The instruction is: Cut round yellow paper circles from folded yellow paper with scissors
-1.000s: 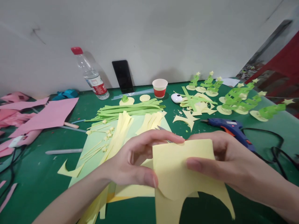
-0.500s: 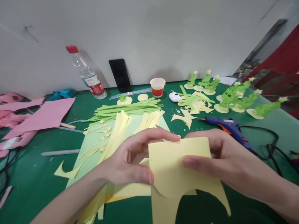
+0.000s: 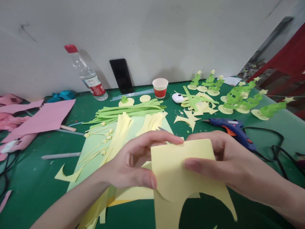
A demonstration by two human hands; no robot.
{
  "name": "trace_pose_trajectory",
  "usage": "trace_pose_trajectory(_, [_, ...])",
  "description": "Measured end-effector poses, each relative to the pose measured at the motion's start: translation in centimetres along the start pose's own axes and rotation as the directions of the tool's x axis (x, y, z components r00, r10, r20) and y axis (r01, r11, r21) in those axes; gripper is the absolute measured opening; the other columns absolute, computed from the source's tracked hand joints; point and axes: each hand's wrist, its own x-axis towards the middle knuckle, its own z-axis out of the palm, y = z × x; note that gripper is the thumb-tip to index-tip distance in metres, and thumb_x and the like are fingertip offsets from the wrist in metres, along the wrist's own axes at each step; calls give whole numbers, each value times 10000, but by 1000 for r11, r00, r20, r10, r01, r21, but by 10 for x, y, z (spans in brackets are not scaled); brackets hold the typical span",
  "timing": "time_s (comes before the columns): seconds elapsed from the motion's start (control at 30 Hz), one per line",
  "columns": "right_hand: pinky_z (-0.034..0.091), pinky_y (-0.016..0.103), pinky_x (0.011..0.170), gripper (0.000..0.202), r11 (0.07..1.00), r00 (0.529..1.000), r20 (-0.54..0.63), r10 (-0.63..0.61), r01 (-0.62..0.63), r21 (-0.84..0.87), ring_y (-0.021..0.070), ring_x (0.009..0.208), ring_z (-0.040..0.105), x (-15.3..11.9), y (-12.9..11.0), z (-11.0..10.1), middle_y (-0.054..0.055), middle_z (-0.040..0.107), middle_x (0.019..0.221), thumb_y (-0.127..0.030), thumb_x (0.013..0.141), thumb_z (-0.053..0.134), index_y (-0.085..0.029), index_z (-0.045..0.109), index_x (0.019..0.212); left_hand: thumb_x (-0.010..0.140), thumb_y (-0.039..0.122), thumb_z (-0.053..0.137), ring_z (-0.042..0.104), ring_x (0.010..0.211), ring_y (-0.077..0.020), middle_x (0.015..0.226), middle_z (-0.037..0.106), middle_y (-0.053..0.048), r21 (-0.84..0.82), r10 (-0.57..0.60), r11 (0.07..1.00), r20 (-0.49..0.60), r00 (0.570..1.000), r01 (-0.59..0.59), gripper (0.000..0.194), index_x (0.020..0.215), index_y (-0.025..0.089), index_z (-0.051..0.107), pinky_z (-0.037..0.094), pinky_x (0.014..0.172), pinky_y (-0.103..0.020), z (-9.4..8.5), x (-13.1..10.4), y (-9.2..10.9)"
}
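Both hands hold a folded sheet of pale yellow paper (image 3: pixel 171 178) low in the middle of the head view. Its lower part has a large curved cut-out. My left hand (image 3: pixel 138 162) grips the left side, thumb at the edge and forefinger along the top. My right hand (image 3: pixel 221 165) pinches the right side, its thumb flat on the front face; its other fingers are hidden behind. Just behind the paper, a grey pointed blade tip (image 3: pixel 162 129) shows. Under my left hand lie yellow paper strips (image 3: pixel 119 136) on a light green sheet (image 3: pixel 82 170).
Green strips (image 3: pixel 133 109), a paper cup (image 3: pixel 160 88), a phone (image 3: pixel 121 76) and a bottle (image 3: pixel 91 81) stand or lie toward the wall. At right are a blue glue gun (image 3: pixel 234 127) with its cable, paper scraps (image 3: pixel 188 120) and several green spiral ornaments (image 3: pixel 243 98). Pink sheets (image 3: pixel 47 119) lie left.
Very little differs. The view has shifted slightly, and both hands keep the same hold on the yellow paper.
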Motion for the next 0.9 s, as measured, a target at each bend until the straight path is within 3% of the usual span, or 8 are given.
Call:
trace_pose_trajectory(0.2, [299,90,393,161,997,1000,26,-2,0,73,32,472,394,0,1,0,-55,431,557,-195,665,668,-153,519,620,681,397,699,555,870,-191,952,552,-3,-22,22,1000,8,1000,-22,330,995,317,639,467,714,-241,0,2,-6])
trace_pose_trajectory(0.3, [310,97,392,164,995,999,39,-34,31,94,40,477,414,1,2,-2,-53,434,553,-165,660,669,-151,516,605,691,385,695,543,803,-152,869,535,18,-70,19,997,43,999,-16,398,1070,326,591,444,681,-206,-1,1,-9])
trace_pose_trajectory(0.37, [315,94,394,163,996,998,25,-58,56,70,38,477,419,2,2,-4,-55,441,552,-136,663,663,-150,516,594,713,441,657,528,726,-125,807,520,28,-128,-23,991,47,999,28,458,1134,315,528,426,629,-186,-1,-1,-8])
trace_pose_trajectory(0.43, [305,89,389,177,997,997,-1,-74,74,35,32,471,409,4,1,-5,-58,441,546,-113,654,666,-147,509,578,736,540,573,492,623,-105,736,502,33,-127,-90,988,9,996,91,429,1067,269,534,397,563,-181,0,-3,-4])
trace_pose_trajectory(0.5, [294,92,383,184,997,996,-33,-82,82,12,31,465,397,5,1,-6,-58,438,543,-111,647,668,-145,501,575,776,567,482,427,537,-91,651,470,33,20,-145,989,-46,988,146,374,821,205,562,349,508,-184,2,-4,2])
trace_pose_trajectory(0.57, [286,102,376,190,996,995,-55,-87,87,-4,33,455,389,7,1,-6,-58,430,535,-123,641,666,-144,491,569,821,485,437,359,501,-91,572,414,36,259,-167,949,-74,983,180,369,624,178,488,295,472,-194,5,-4,8])
trace_pose_trajectory(0.67, [272,120,370,203,995,993,-72,-93,90,-41,34,440,361,8,1,-5,-59,411,518,-136,631,656,-143,473,546,838,338,408,287,485,-96,512,324,44,488,-198,842,-118,973,230,347,532,179,378,232,445,-207,11,-3,13])
trace_pose_trajectory(0.9, [241,134,367,210,993,992,-67,-103,99,-56,30,428,334,11,1,-4,-63,391,497,-155,636,634,-144,452,533,838,297,390,215,474,-94,518,235,51,479,-271,822,-145,952,307,350,524,184,282,179,432,-226,15,-2,9])
